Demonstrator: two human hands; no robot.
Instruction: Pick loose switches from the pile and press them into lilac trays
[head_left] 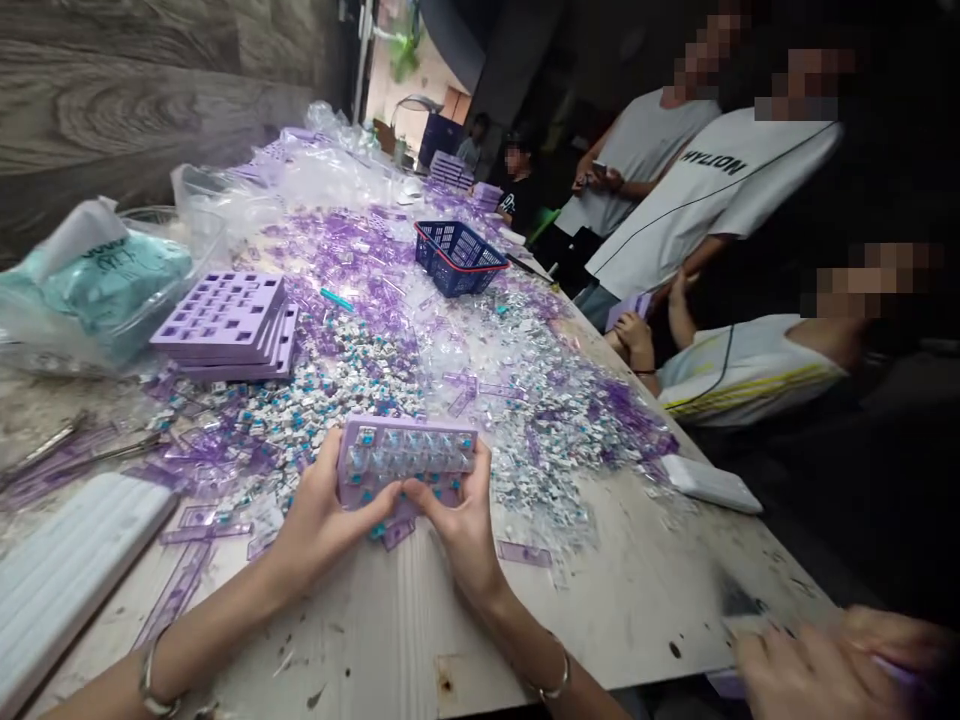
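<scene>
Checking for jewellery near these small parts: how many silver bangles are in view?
2: a bangle on the left forearm, a bangle on the right forearm. Others may be hidden.

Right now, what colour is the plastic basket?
The basket is dark blue with a red rim strip; head view.

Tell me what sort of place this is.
Most likely a small hand-assembly workshop for keyboard switches. A long worktable is heaped with loose switches, stacked lilac plastic trays sit beside them, and several people stand or sit along it.
</scene>
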